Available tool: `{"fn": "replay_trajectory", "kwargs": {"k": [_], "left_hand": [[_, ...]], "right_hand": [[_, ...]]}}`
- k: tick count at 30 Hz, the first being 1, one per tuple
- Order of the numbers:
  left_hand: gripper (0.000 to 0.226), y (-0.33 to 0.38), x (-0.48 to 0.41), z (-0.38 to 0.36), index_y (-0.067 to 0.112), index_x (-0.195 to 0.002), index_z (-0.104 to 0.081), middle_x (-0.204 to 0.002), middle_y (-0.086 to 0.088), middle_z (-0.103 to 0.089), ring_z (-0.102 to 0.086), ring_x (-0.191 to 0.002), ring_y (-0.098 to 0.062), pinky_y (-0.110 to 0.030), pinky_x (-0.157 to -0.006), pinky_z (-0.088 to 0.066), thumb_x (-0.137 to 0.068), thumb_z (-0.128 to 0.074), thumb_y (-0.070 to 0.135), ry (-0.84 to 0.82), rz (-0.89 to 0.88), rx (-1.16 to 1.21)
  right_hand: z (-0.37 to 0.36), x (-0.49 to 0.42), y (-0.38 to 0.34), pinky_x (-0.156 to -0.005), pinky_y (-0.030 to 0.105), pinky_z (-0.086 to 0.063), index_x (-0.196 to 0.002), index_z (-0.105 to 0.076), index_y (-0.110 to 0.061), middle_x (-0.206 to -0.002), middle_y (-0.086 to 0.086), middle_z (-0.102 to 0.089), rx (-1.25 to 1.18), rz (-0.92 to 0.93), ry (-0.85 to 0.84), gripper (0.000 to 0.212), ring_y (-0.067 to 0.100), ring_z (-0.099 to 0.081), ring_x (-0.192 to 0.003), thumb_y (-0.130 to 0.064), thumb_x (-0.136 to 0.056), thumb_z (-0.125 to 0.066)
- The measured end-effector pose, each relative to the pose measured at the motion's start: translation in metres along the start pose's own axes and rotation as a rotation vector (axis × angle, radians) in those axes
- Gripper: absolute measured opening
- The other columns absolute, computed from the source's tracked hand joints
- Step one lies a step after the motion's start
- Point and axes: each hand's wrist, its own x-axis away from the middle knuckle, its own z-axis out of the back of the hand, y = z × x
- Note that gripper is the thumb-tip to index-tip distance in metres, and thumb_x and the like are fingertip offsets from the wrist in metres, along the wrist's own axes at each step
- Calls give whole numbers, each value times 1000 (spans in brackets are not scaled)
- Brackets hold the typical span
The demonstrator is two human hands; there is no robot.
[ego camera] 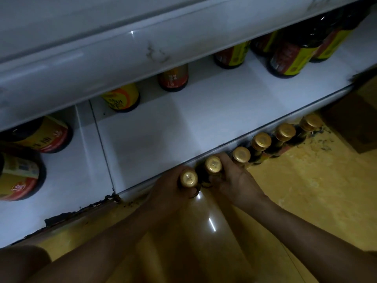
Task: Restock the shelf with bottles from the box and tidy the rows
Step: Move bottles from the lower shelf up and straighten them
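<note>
The left hand has its fingers curled round the neck of a gold-capped bottle, cap up toward the camera. The right hand has its fingers curled round the neck of a second gold-capped bottle, just beside the first.

Both bottles stand at the near end of a row of gold caps running up and to the right beneath the front lip of the white shelf. Four further caps are counted in line. The surface bearing the row is hidden by the lip and cannot be told.

On the white shelf, dark labelled bottles stand toward the back and at the left, loosely spaced. A brown box sits on the yellow floor at the right, near the far end of the row; its contents are not visible.

Assessment: the step in hand appears to be seating these two bottles in line.

Recommendations:
- Hold both bottles upright and set each base flat before letting go
- Close the pair up against the neighbouring cap, so that the caps follow the line of the lip
- Move the bottles sideways, not upward, since the lip overhangs the caps
- Check label facing by touch or from lower down, as labels cannot be read from above in this poor light
</note>
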Motion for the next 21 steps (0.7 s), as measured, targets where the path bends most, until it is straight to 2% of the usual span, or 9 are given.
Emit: {"fn": "replay_trajectory", "kwargs": {"k": [2, 6, 9, 11, 13, 14, 18, 19, 21], "left_hand": [[44, -4, -4, -2, 31, -110, -69, -104, 14, -72, -65, -97, -5, -33, -89, -52, -67, -80, 31, -9, 11, 14], [43, -13, -3, -2, 35, -109, -67, -103, 15, -72, -67, -99, -4, -42, -92, -54, -67, -75, 40, -24, 5, 66], [39, -16, -4, 3, 43, -109, -67, -105, 16, -73, -69, -102, -7, -47, -96, -54, -71, -75, 48, -31, 16, 145], [37, -14, -8, 12, 46, -109, -68, -108, 18, -73, -68, -105, -6, -45, -98, -54, -73, -75, 54, -51, 31, 186], [37, -7, -10, 22, 40, -113, -68, -111, 18, -72, -67, -107, -3, -39, -97, -54, -80, -74, 58, -107, 10, 189], [35, -3, -10, 27, 38, -113, -68, -112, 17, -72, -67, -107, -2, -37, -96, -54, -85, -72, 57, -132, 10, 204], [44, 13, -5, 40, 31, -112, -70, -114, 10, -73, -68, -110, -7, -30, -93, -54, -81, -64, 62, -134, 35, 330], [47, 17, -3, 42, 30, -110, -72, -112, 9, -74, -69, -108, -9, -30, -92, -54, -78, -64, 63, -124, 52, 373], [52, 24, -1, 43, 27, -104, -73, -107, 4, -76, -71, -105, -14, -38, -93, -55, -74, -66, 69, -117, 86, 459]], "right_hand": [[-7, -5, 5, -87, 49, -53, -126, -50, -32, -113, 1, -67, -73, -40, 33, 42, 29, -63, -106, -24, -90, -69], [-12, -4, 9, -90, 51, -55, -122, -57, -40, -109, -10, -69, -285, -126, 61, 44, 19, -65, -105, -22, -86, -76], [-10, 2, 7, -91, 44, -56, -118, -58, -41, -105, -17, -68, -291, -130, 77, 43, 11, -65, -102, -19, -86, -77], [-5, 5, 2, -83, 36, -56, -116, -59, -41, -103, -20, -67, -299, -113, 81, 40, 8, -65, -100, -23, -86, -78], [5, 5, -5, -76, 26, -53, -117, -63, -34, -102, -17, -69, -321, -74, 82, 35, 6, -65, -99, -28, -86, -78], [11, 6, -9, -77, 25, -53, -115, -65, -32, -101, -16, -69, -323, -50, 86, 33, 4, -66, -97, -31, -86, -79], [29, 12, -25, -87, 44, -57, -107, -70, -32, -100, -6, -72, -379, 5, 121, 28, 17, -67, -96, -40, -82, -80], [31, 14, -29, -87, 46, -57, -106, -71, -31, -99, -3, -72, -403, 15, 125, 28, 21, -67, -96, -42, -81, -80], [34, 17, -37, -83, 38, -57, -103, -71, -27, -99, 12, -70, -471, 31, 131, 34, 23, -67, -93, -47, -76, -77]]}}
